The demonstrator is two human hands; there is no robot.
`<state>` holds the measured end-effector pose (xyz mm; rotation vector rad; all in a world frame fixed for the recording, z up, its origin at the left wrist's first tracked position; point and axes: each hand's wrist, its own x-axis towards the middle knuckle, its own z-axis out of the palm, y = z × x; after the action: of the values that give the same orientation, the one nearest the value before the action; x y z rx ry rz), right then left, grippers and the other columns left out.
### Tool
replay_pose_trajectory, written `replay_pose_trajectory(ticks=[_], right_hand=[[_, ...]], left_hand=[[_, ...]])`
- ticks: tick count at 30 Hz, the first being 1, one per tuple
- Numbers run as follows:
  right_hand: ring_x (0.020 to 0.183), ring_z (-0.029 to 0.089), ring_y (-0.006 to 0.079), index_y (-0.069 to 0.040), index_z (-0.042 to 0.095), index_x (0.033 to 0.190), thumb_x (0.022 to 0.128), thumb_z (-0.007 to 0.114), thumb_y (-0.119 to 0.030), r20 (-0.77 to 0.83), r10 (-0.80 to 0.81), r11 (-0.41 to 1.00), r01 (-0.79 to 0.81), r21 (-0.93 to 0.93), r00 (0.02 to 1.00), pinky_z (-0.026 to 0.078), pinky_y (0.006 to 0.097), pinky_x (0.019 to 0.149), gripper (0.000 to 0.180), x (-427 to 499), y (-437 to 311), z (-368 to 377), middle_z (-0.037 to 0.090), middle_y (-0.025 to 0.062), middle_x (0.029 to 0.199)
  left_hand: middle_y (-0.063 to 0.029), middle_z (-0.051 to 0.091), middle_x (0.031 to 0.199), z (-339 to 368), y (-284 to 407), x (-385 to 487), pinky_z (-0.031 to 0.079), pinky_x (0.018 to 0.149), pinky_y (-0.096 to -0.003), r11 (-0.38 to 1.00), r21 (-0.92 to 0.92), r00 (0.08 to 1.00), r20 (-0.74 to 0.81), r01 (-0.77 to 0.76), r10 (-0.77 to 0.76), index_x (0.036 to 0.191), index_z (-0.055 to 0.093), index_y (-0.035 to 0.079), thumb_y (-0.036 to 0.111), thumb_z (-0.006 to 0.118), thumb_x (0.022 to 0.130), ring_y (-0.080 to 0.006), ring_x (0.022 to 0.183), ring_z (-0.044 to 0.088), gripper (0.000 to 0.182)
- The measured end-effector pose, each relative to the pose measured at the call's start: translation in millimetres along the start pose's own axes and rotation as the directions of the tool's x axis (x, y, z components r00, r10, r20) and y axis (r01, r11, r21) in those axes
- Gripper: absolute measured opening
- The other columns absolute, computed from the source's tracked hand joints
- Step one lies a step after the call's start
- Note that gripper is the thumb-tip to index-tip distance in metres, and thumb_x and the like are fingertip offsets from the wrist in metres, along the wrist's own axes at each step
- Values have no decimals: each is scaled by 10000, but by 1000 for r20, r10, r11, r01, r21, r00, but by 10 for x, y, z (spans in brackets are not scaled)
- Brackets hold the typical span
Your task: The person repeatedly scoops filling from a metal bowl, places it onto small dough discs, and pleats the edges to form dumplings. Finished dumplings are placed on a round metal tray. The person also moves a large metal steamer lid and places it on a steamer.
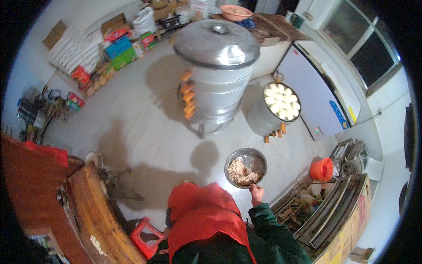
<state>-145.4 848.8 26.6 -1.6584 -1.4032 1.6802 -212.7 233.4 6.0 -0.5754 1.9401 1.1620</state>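
My right hand (256,194) grips the near rim of a round metal bowl (262,166). A pale pinkish, minced-looking mixture (242,173) lies mostly in the bowl's left and near part, and bare metal shows at the far right. My left hand is out of view. Beyond the bowl, a metal steamer tier (258,120) stands on the floor, its top filled with several white, rounded buns (282,101). To its left rises a tall stack of metal steamer tiers (219,89) with orange handles, covered by a domed lid (214,43).
A red plastic stool (145,236) and a wooden worktop (94,211) with pale dough pieces (98,245) are at left. An orange bucket (321,169) and a cluttered rack (296,201) stand at right. A white chest freezer (310,89) borders the right wall; stacked sacks (77,49) line the back left.
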Motion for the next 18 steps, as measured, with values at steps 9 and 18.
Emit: replay_pose_trajectory(ticks=[9,18], right_hand=[[660,636,169,-26,676,875,882,711,-184,-113,164,929,-115,350,980,595,334,692,162,1282,-1250,-25,648,44,776],[796,628,142,-59,679,908,1007,613,-314,38,-196,937,176,301,980,531,333,769,281,3136,-3692,57,646,7,818]], left_hand=[[-45,662,822,1043,2800,2018,534,571,-323,939,-345,995,95,20,14,1152,660,4,145,713,943,-179,667,632,258],[-74,738,892,2476,4074,2366,580,672,-377,799,389,879,66,-459,473,1026,735,84,129,693,829,-262,768,703,206]])
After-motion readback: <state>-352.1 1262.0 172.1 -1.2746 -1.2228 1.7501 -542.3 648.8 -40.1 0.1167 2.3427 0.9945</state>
